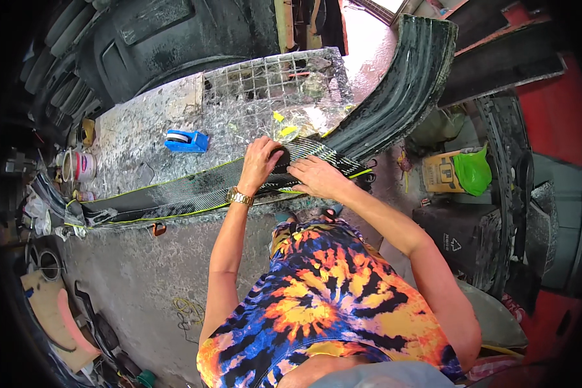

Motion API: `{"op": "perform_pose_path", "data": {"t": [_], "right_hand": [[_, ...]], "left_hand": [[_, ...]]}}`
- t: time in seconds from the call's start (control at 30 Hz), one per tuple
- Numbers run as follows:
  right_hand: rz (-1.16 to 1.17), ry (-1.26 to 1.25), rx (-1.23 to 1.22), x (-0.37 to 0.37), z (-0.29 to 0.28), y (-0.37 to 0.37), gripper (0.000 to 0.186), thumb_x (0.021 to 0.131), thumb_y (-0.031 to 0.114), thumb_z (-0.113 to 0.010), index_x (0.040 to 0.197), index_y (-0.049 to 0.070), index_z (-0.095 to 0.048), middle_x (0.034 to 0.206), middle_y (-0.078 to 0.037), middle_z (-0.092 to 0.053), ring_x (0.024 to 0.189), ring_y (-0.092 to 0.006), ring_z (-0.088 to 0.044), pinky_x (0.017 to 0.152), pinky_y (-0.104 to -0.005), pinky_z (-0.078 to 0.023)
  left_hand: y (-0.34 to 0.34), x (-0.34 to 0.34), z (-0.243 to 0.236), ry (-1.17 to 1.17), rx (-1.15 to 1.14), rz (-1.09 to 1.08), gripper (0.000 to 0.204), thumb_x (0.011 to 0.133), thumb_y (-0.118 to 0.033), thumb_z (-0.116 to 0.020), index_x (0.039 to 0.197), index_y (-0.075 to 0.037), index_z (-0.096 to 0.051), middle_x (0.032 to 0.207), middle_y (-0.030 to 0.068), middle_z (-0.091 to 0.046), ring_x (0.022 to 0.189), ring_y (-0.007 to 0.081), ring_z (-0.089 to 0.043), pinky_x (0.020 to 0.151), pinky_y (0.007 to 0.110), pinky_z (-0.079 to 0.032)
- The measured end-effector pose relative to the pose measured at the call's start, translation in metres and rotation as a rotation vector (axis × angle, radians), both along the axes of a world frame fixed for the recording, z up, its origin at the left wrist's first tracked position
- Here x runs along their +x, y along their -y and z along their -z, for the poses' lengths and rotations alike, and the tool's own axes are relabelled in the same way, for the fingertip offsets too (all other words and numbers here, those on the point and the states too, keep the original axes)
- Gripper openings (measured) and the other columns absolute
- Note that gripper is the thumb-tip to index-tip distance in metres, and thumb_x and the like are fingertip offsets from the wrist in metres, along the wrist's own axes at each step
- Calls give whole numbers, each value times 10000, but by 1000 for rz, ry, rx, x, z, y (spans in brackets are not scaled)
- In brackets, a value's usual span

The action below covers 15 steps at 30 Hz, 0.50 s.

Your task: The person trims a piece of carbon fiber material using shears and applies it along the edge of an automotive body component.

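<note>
A long strip of black woven fabric (194, 189), looking like carbon-fibre cloth with yellow-green edges, lies along a long dark curved mould (401, 87) at the table's near edge. My left hand (260, 165), with a gold watch (240, 196) on the wrist, is bent over the strip, its fingers curled and closed on the fabric. Just right of it, my right hand (315, 176) lies on the strip with its fingers stretched toward the left one. Under the hands the weave is folded or overlapped, and the fingertips are partly hidden. The mould's bare end curves up to the far right.
On the stained worktable (136, 129) stand a blue tape dispenser (186, 141) and scraps of yellow tape (287, 130). A white bucket (81, 166) is at its left end. To the right are a cardboard box (437, 173), a green plastic bag (473, 171) and a black bin (459, 236).
</note>
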State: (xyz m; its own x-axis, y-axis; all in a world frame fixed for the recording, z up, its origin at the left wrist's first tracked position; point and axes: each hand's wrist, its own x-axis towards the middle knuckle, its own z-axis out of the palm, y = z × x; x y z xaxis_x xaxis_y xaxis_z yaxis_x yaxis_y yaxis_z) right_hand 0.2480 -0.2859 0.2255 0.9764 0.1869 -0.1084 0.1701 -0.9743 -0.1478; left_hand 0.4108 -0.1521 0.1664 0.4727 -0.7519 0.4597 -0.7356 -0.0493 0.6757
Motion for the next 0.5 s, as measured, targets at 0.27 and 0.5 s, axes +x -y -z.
{"op": "perform_pose_path", "data": {"t": [0.27,0.5], "right_hand": [[-22,61,-67,-5,2,8,439,871,380,-637,1123,25,-584,1134,-116,-624,1129,-261,-557,986,-402,-404],[-54,166,-64,-5,9,3,384,864,374,-641,1056,48,-570,1025,-97,-630,1047,-255,-573,926,-395,-424]], "left_hand": [[13,4,-2,6,2,17,124,816,-110,-708,882,-52,-621,869,99,-566,845,310,-569,744,410,-449],[14,5,1,-28,-7,25,107,815,-89,-696,862,-52,-607,857,100,-562,844,315,-565,737,415,-461]]}}
